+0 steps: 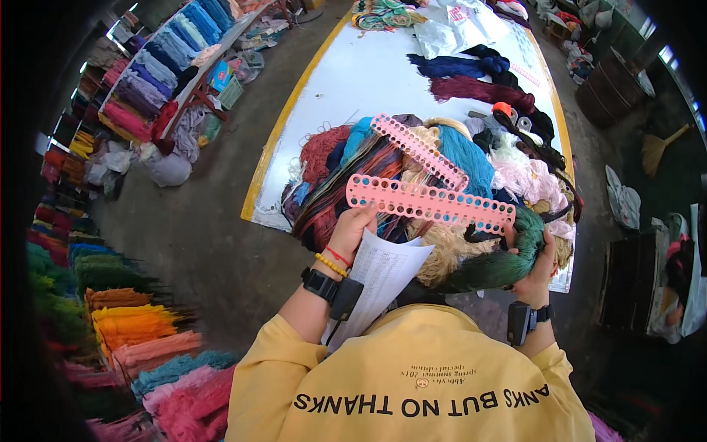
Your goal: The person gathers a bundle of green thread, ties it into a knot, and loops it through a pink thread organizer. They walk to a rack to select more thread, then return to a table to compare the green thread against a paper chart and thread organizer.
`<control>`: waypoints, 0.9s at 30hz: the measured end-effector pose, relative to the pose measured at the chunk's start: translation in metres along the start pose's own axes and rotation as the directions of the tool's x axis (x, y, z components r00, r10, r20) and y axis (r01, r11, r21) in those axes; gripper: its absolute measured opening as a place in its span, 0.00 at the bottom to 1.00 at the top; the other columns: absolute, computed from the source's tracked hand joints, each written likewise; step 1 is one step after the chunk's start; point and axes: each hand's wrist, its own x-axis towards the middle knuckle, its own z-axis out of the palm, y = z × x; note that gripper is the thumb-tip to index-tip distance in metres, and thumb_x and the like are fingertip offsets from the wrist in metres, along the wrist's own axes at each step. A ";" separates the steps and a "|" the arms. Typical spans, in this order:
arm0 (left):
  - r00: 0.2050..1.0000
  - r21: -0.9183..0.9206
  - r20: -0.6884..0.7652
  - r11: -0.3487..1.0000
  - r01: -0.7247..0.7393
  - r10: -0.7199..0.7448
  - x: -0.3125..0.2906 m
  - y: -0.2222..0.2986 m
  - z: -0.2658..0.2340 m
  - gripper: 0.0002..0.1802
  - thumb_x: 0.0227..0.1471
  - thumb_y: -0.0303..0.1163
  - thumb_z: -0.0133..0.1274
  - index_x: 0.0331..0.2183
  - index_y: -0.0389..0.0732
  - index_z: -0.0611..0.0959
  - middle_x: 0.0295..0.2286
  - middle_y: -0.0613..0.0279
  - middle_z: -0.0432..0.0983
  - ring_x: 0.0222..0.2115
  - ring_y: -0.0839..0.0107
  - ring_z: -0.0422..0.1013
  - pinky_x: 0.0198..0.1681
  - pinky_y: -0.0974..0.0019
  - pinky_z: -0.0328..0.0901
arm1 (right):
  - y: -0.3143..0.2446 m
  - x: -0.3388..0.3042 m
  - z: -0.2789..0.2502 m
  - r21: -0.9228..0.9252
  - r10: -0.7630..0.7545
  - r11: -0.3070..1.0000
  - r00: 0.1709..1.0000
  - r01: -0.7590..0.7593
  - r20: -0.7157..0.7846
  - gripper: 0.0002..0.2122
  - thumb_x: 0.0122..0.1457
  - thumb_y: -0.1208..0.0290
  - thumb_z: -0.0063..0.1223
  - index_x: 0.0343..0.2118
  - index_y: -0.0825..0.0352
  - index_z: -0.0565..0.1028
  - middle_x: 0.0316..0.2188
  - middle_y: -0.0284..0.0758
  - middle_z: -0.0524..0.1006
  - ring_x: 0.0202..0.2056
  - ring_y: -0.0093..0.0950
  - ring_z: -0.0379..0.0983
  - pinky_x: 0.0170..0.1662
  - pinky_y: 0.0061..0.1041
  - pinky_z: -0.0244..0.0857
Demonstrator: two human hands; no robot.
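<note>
The fingers of the left hand [353,232] are closed on the left end of a pink perforated strip [431,201], which lies slantwise above the near part of a yarn pile. A printed paper sheet [387,276] juts from beside that hand toward the body. The right hand [541,264] grips a dark green hank [490,270] at the strip's right end, one fingertip touching the strip there.

The counter [313,121] has yellow trim along its left and right edges. Its near edge is mostly hidden by yarn and the person's body. Open white surface stretches left of the pile and beyond it; on the right, yarn crowds up to the edge.

Just past the held strip, a second pink strip [421,152] rests across the pile, next to a blue hank [464,163]. Pale pink yarn [519,175] is heaped to the right. Farther off lie a dark red hank [479,89], a navy hank [453,67] and white plastic bags [455,28].

Left of the counter, bare floor [199,188] separates it from a rack of coloured hanks [158,77]; to its right stands a rusty drum [610,90].
</note>
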 end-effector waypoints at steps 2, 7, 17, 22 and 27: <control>1.000 0.119 -0.014 0.993 0.009 -0.007 0.015 -0.004 0.008 0.15 0.49 0.38 0.46 0.16 0.41 0.71 0.10 0.71 0.61 0.11 0.83 0.57 0.14 0.79 0.51 | -0.011 0.010 -0.007 -0.013 -0.054 0.998 0.999 0.054 -0.007 0.21 0.51 0.57 0.42 0.42 0.70 0.64 0.39 0.41 0.69 0.41 0.34 0.68 0.24 0.20 0.65; 1.000 0.242 0.011 0.970 0.005 -0.008 0.057 -0.009 0.039 0.14 0.49 0.39 0.46 0.23 0.38 0.78 0.12 0.73 0.62 0.13 0.84 0.56 0.15 0.79 0.50 | -0.043 0.039 -0.022 0.002 -0.084 0.996 0.996 0.084 -0.022 0.20 0.51 0.58 0.41 0.42 0.69 0.64 0.38 0.42 0.69 0.41 0.34 0.67 0.24 0.19 0.65; 0.915 0.496 -0.335 0.868 -0.030 0.224 0.140 -0.001 0.043 0.19 0.48 0.42 0.45 0.23 0.34 0.79 0.20 0.64 0.72 0.21 0.78 0.63 0.27 0.73 0.58 | -0.116 0.141 -0.125 -0.049 -0.048 0.998 0.991 0.043 -0.122 0.22 0.49 0.54 0.40 0.40 0.69 0.66 0.36 0.42 0.71 0.29 0.28 0.69 0.26 0.21 0.64; 0.851 0.540 -0.472 0.838 0.073 0.231 0.137 0.008 0.031 0.19 0.48 0.43 0.45 0.24 0.36 0.78 0.20 0.63 0.71 0.21 0.76 0.65 0.26 0.73 0.59 | -0.115 0.149 -0.129 -0.131 -0.049 0.991 0.979 0.023 -0.199 0.24 0.50 0.52 0.37 0.42 0.69 0.65 0.36 0.41 0.71 0.34 0.28 0.68 0.29 0.24 0.64; 0.810 0.484 -0.555 0.865 0.133 0.187 0.134 -0.001 0.020 0.21 0.49 0.45 0.43 0.24 0.35 0.78 0.21 0.63 0.72 0.21 0.75 0.65 0.26 0.72 0.59 | -0.117 0.148 -0.134 -0.089 0.004 0.996 0.988 -0.018 -0.154 0.24 0.49 0.53 0.38 0.42 0.69 0.65 0.36 0.41 0.71 0.32 0.27 0.68 0.29 0.21 0.63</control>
